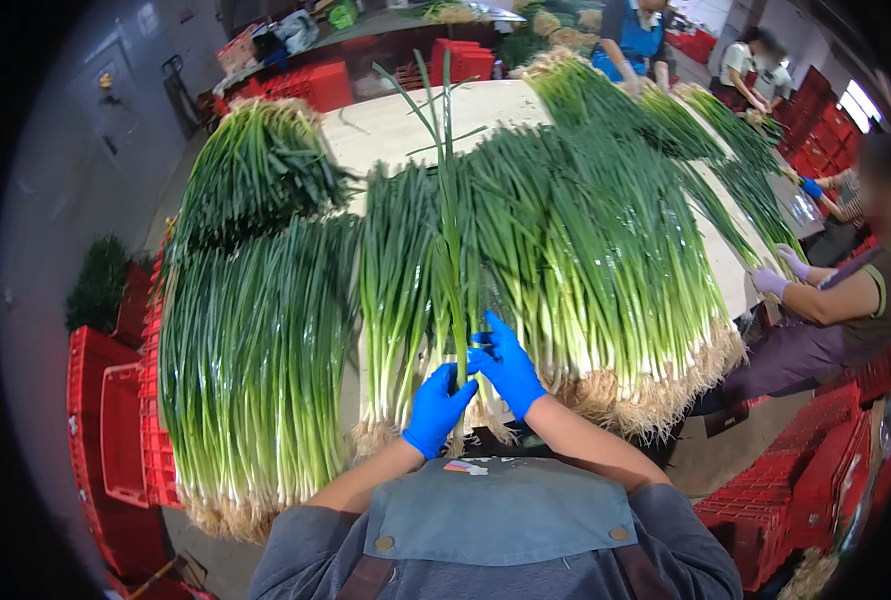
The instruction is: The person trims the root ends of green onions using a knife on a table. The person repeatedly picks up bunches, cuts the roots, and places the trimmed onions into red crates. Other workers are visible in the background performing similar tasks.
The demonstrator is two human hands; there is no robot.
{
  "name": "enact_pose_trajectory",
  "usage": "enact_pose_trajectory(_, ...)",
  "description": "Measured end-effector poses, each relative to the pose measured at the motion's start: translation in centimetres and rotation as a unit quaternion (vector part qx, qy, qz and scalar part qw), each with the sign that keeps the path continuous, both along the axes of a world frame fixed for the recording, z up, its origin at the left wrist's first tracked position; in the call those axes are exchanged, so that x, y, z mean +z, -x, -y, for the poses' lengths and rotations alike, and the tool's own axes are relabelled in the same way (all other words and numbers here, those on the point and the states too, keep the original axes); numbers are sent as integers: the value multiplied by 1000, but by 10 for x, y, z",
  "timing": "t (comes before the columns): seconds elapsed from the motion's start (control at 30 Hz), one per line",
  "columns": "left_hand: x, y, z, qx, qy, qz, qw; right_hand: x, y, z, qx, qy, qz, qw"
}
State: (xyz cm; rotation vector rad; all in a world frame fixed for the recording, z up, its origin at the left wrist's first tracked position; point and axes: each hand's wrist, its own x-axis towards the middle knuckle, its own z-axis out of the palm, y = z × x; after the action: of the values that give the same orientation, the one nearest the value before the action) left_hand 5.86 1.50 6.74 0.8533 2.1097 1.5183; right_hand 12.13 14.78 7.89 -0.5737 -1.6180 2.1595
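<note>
My left hand [438,410], in a blue glove, is closed around green onion stalks [452,290] that rise upright, their leaves splayed at the top. My right hand [505,365], also gloved in blue, is just right of them, fingers apart, some fingertips at the stalks. Long green onions lie in rows on the pale table [415,115]: a thick row [255,370] at left, a narrower group [395,300] behind my hands and a wide row [615,290] at right, white stems and roots toward me. A heap [255,170] lies at the back left.
Red crates [105,420] stand at left, more [785,500] at lower right. A co-worker [845,310] in lilac gloves handles onions at right; other people [615,45] work beyond the table beside further bunches [585,95]. A grey wall [85,180] bounds the left side.
</note>
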Motion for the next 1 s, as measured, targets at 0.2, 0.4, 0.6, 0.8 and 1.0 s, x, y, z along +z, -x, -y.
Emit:
enact_pose_trajectory(0.2, -1, -14, -21, -62, 81, -130, 986, 5, 23, -31, -100, -233, 128, 959)
enact_pose_trajectory(0.4, -40, -8, -36, -58, -37, 20, 997, 1, 16, -42, -102, -401, 191, 890)
enact_pose_trajectory(0.6, -35, -3, -42, -89, -40, 301, 948, 4, -10, -39, -96, -330, 124, 931)
enact_pose_trajectory(0.8, -29, 12, -59, -128, -160, 476, 855, 14, -53, -34, 33, -72, 39, 996)
enact_pose_trajectory(1.0, -38, 44, -84, -90, -287, 513, 804, 22, -188, -63, 123, 100, 152, 976)
